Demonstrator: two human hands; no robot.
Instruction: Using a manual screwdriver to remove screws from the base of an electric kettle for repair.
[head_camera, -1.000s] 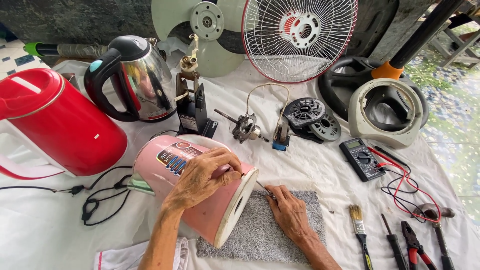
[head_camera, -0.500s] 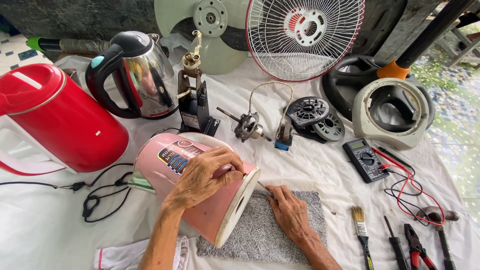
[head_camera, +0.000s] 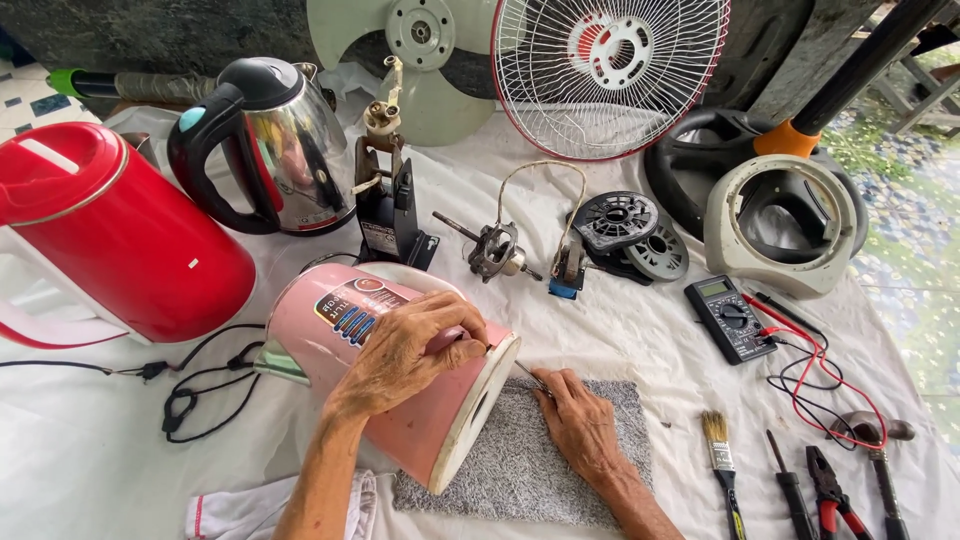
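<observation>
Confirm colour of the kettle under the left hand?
Pink kettle with a white base rim, lying on its side; head view.

The whole surface is covered by a white cloth (head_camera: 640, 330), wrinkled in places. At nine o'clock a red kettle (head_camera: 110, 240) is laid, and a steel kettle (head_camera: 270, 150) is stood at eleven. A pink kettle (head_camera: 385, 375) is laid on its side at the centre, its base end over a grey mat (head_camera: 530, 470) spread at six. A small motor (head_camera: 495, 250) is set just above centre. At three o'clock a multimeter (head_camera: 730, 318) is placed, with a brush (head_camera: 720, 460), screwdriver (head_camera: 790, 490) and pliers (head_camera: 832, 492) lined up at five. A black cord (head_camera: 200, 390) is trailed at eight.
</observation>
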